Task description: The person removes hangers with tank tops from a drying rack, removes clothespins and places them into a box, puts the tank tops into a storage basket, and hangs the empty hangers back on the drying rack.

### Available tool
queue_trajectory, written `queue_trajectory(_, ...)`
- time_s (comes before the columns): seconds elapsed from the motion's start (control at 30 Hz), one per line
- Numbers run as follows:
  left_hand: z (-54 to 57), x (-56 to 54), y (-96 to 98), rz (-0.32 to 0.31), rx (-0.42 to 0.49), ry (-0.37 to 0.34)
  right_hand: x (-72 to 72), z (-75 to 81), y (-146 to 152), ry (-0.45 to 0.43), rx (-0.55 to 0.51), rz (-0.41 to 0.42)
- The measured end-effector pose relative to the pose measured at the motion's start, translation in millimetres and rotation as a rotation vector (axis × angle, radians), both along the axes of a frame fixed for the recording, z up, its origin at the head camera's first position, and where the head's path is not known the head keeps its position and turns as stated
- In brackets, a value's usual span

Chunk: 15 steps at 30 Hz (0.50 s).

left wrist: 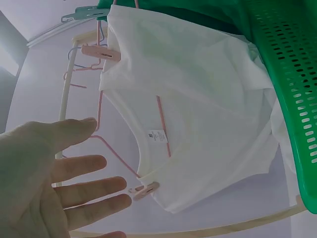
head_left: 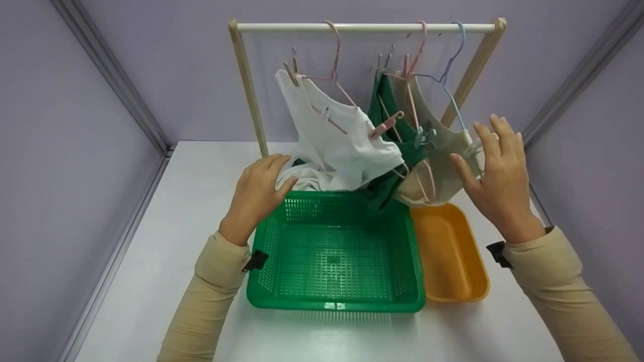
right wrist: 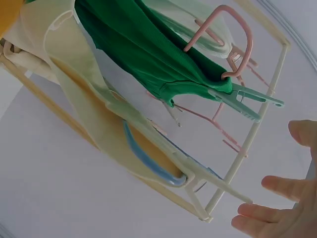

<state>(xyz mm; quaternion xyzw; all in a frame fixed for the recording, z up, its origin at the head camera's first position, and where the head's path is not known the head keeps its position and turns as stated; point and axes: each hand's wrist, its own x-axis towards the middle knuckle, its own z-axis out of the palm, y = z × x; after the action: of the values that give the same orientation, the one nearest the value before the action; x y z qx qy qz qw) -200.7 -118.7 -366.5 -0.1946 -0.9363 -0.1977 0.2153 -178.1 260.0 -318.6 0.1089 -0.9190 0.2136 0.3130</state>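
Note:
A white shirt (head_left: 347, 151) hangs from a pink hanger (head_left: 335, 55), with a clothespin (left wrist: 145, 191) at one shoulder and a pink clothespin (left wrist: 101, 52) at the other. My left hand (head_left: 259, 193), fingers spread and holding nothing, is beside the shirt's lower left. Farther right hang a green garment (right wrist: 148, 54) on another pink hanger (head_left: 421, 45) and a beige garment (head_left: 443, 161) on a blue hanger (head_left: 455, 48). My right hand (head_left: 500, 176) is spread next to the beige garment. Its fingertips are near a white clothespin (right wrist: 218, 186); whether they touch it, I cannot tell.
A rack with a white bar (head_left: 287, 27) and wooden legs (head_left: 249, 90) stands at the back of the white table (head_left: 176, 201). In front sits a green basket (head_left: 334, 305), with an orange basin (head_left: 448, 251) to its right. White cloth (head_left: 304, 178) lies behind the basket.

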Motion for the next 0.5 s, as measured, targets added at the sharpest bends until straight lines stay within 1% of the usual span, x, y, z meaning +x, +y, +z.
queue_trajectory(0.13,-6.4,1.6,0.2,-0.016,0.004,0.023,5.4,-2.2,-7.6,0.125,-0.045,0.015)
queue_trajectory(0.23,-10.3,2.8,0.8,-0.025,0.011,0.013,8.8,-2.4,-12.0,0.172,-0.079,0.044)
queue_trajectory(0.37,-14.1,5.8,1.1,-0.032,0.027,-0.015,11.6,-3.5,-17.1,0.193,-0.086,0.076)
queue_trajectory(0.5,-17.7,7.5,1.1,-0.03,0.031,-0.033,14.2,-5.7,-21.6,0.16,-0.057,0.082)
